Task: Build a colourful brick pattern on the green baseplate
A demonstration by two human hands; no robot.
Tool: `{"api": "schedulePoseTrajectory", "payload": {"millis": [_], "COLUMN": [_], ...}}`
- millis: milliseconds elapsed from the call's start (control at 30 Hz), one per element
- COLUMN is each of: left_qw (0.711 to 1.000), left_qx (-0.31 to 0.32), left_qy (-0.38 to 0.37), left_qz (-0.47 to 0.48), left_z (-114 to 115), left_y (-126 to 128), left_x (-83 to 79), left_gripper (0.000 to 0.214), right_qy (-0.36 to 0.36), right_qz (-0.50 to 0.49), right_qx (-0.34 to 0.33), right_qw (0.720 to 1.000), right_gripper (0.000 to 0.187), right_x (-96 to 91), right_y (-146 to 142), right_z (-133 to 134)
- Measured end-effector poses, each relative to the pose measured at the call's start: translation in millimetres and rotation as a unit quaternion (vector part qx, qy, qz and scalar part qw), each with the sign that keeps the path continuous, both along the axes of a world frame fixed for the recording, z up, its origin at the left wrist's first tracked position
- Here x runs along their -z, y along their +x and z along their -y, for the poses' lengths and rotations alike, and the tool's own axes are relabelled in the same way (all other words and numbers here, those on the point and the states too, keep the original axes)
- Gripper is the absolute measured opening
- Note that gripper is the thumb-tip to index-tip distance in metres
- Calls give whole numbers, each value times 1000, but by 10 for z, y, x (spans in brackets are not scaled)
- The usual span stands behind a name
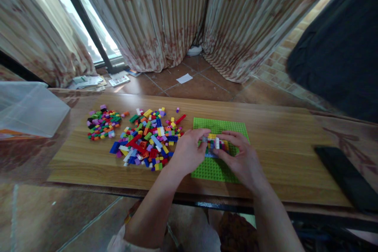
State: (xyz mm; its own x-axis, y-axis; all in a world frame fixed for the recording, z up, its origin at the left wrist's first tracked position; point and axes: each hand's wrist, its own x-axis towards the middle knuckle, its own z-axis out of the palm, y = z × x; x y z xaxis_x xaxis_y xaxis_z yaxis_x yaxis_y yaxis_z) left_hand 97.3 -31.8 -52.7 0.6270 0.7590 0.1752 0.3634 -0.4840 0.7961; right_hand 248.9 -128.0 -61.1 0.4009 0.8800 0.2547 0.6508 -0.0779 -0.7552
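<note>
A green studded baseplate (218, 171) lies on the board, with a low build of colourful toy bricks (210, 145) near its middle. At the build's left side is my left hand (190, 150), its thumb and fingers bent around a small greyish brick (204, 139). From the right reaches my right hand (243, 161), thumb and fingertips curled about a white brick (217, 143) standing up from the build. Both hands cover parts of the build, so its outer edges are partly hidden.
A large heap of mixed bricks (150, 138) spreads left of the baseplate, with a smaller heap (103, 124) farther left. A translucent plastic bin (32, 108) stands at the left end. Near the right end lies a black flat object (345, 177).
</note>
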Motion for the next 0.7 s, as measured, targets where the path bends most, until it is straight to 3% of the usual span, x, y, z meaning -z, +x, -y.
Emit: {"api": "schedulePoseTrajectory", "payload": {"millis": [333, 700], "left_qw": [991, 990], "left_qx": [29, 11], "left_qy": [113, 115], "left_qz": [-69, -82], "left_z": [53, 98], "left_y": [137, 178], "left_x": [31, 56], "left_gripper": [29, 24], "right_qy": [-25, -36], "right_qz": [-37, -21], "right_qx": [-30, -19], "right_qw": [999, 999], "right_gripper": [26, 25], "right_x": [-30, 10], "right_y": [45, 38], "right_z": [45, 8]}}
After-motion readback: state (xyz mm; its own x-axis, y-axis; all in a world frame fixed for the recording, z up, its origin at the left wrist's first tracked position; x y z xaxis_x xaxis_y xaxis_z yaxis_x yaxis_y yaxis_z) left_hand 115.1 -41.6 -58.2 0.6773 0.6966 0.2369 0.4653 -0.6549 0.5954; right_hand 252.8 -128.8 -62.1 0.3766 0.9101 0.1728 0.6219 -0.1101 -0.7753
